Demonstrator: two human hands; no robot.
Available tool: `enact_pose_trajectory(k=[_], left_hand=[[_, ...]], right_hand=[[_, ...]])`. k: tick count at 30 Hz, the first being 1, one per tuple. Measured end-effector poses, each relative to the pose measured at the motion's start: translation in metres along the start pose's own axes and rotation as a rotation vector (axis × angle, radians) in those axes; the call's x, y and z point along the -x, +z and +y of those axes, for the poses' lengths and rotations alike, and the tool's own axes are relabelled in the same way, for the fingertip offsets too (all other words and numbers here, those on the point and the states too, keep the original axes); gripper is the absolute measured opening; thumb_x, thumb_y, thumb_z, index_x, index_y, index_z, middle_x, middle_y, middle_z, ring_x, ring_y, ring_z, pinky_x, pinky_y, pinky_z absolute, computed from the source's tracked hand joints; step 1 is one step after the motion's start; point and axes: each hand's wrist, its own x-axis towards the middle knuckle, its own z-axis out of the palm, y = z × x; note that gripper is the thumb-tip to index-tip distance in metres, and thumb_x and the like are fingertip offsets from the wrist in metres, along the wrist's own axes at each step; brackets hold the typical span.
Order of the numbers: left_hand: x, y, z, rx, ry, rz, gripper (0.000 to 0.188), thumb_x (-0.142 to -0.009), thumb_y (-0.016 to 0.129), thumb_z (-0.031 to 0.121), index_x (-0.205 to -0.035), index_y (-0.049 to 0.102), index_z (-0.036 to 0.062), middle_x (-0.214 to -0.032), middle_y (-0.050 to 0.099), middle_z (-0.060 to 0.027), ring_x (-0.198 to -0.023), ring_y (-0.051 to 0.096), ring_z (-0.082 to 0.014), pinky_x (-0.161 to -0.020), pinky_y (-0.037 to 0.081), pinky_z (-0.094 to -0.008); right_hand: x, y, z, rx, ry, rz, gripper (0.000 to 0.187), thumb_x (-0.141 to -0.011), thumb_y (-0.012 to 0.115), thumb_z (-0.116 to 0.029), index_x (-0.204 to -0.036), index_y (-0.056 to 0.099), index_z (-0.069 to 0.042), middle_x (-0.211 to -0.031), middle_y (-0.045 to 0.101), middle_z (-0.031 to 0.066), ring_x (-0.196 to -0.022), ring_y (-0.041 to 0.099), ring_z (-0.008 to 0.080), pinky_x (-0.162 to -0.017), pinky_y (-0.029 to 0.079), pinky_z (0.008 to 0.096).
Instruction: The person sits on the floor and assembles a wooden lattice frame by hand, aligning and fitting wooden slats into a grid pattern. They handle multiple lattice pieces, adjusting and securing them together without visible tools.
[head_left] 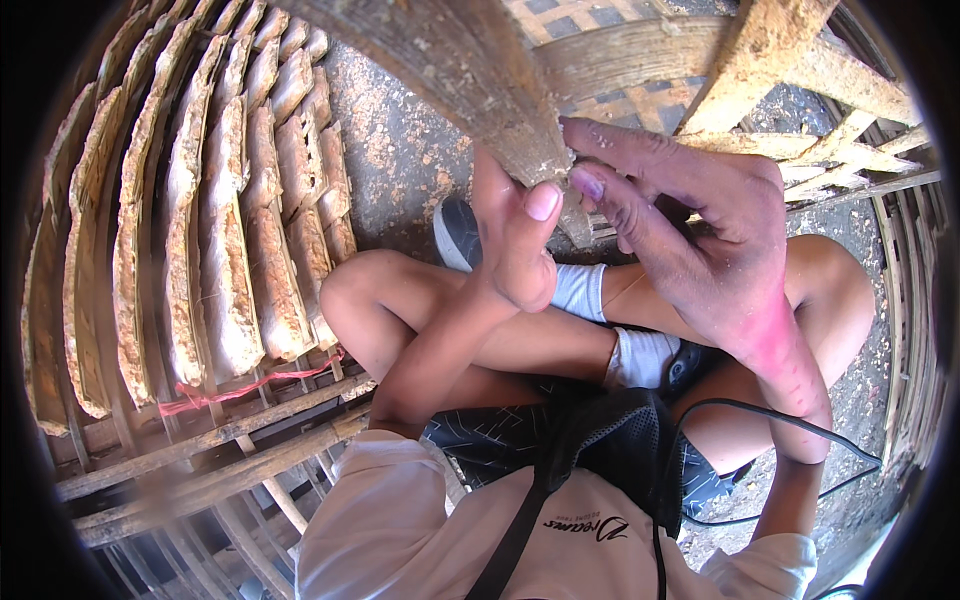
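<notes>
A long, dusty grey-brown slat [470, 80], of wood or bamboo by its look, slants down from the upper edge toward my lap. My left hand [520, 245] grips it near its lower end, thumb upright beside the edge and the other fingers hidden behind it. At the slat's right edge my right hand [715, 230] is closed, its index finger and thumb tips pinching there. Pale dust coats the right fingers. Whether a small bit sits between those tips cannot be made out. Below both hands are my crossed legs.
On the left, a bamboo rack [215, 430] carries rows of long strips [225, 270] crusted pale brown, with pink string [240, 388] along their ends. A bamboo lattice [850, 140] rises at the upper right. Crumbs litter the dark floor [390, 130]. A black cable [850, 440] curves at my right.
</notes>
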Motion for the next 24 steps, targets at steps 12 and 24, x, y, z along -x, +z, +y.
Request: enact_pose_trajectory(k=[12,24], left_hand=[[0.003,0.000,0.002,0.008,-0.081,-0.012,0.064,-0.093,0.050,0.034,-0.141,0.037,-0.0063,-0.125,0.055,-0.0172,-0.115,0.054,-0.0228,-0.100,0.041,-0.0377],[0.007,0.001,0.003,0.014,-0.101,0.016,0.069,-0.089,0.049,0.036,-0.141,0.037,-0.0068,-0.129,0.050,-0.0167,-0.126,0.047,-0.0248,-0.110,0.035,-0.0398]], right_hand=[[0.002,0.000,0.010,-0.088,-0.025,0.021,0.021,-0.095,0.068,0.003,-0.115,0.075,0.005,-0.088,0.077,0.0121,-0.068,0.069,0.0089,-0.058,0.055,0.0200],[0.001,0.001,0.006,-0.013,-0.015,0.014,0.016,-0.097,0.067,0.001,-0.112,0.071,0.006,-0.071,0.072,0.0066,-0.061,0.065,0.0062,-0.065,0.052,0.0215]])
